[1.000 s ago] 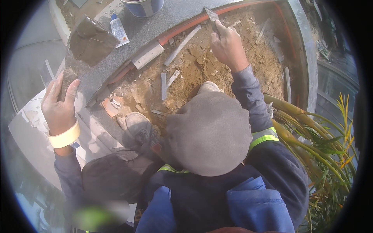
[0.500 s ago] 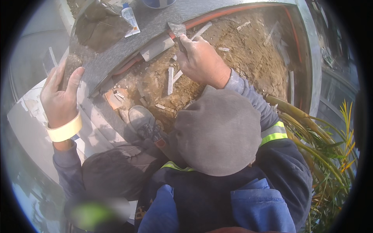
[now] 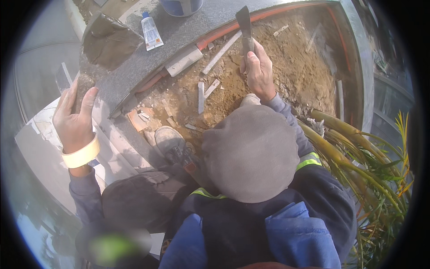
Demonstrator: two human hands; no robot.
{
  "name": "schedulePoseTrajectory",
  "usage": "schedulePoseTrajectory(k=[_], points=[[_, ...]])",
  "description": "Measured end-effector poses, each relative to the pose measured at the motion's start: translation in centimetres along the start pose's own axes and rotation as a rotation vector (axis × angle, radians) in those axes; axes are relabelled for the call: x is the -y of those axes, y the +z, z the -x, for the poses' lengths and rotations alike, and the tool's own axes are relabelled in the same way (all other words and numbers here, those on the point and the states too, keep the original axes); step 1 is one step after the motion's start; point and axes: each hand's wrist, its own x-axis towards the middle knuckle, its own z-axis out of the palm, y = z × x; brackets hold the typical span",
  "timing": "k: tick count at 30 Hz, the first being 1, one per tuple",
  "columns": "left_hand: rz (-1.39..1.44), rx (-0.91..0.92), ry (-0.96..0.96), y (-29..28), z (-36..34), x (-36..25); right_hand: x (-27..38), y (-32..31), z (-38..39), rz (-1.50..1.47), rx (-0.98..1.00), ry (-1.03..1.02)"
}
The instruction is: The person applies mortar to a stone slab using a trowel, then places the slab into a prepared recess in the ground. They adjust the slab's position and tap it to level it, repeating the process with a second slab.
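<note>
My left hand (image 3: 74, 116), a roll of pale tape (image 3: 80, 154) around its wrist, grips a dusty grey-brown block (image 3: 85, 82) at the granite ledge's left end. My right hand (image 3: 257, 71) is closed on a putty knife (image 3: 244, 24), its dark blade raised toward the ledge's orange-lined inner edge. On the granite ledge (image 3: 125, 80) lie a blob of grey-brown paste (image 3: 107, 45) and a white tube (image 3: 151, 31) with a blue cap, beside a blue bucket (image 3: 181, 5). Between my hands is a bed of soil (image 3: 224, 101) with stone strips and rubble.
A grey cap (image 3: 250, 152) fills the lower middle, between my arms, above dark clothing with reflective stripes. A shoe (image 3: 168, 139) stands in the soil. Palm fronds (image 3: 371, 179) crowd the right side. Pale panels (image 3: 40, 161) lie at the left, and a curved curb bounds the right.
My right hand swung left and down, then back right, turning so the knife blade now points upward. My left hand, still on the block, has shifted only slightly.
</note>
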Motion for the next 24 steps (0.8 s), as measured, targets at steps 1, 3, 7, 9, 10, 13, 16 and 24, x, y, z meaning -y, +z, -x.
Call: schedulePoseTrajectory(k=[1,3,7,9,10,13,16,24], points=[[0.015,0.01,-0.013,0.0,0.0,0.2,-1.9,-0.5,0.0,0.011,-0.098,0.104],[0.033,0.022,-0.011,0.2,0.1,0.4,-4.4,-1.5,-0.7,0.088,-0.058,0.132],[-0.032,0.042,0.027,0.1,-0.2,0.3,-6.2,-1.5,-0.6,0.358,0.072,-0.233],[-0.045,0.05,0.019,0.2,-0.4,0.2,-6.5,-0.1,-0.6,0.413,0.153,-0.311],[-0.033,0.044,0.006,0.3,-0.4,0.3,-6.7,0.7,-0.7,0.449,0.197,-0.373],[-0.019,0.025,-0.024,0.4,-0.3,0.1,-7.3,3.2,-1.4,0.522,0.307,-0.409],[-0.085,0.016,-0.007,0.4,-0.2,0.5,-8.4,4.1,-2.6,0.542,0.306,-0.43],[-0.078,0.045,-0.004,1.0,-0.6,0.9,-10.6,0.4,-4.1,0.48,0.042,-0.405]])
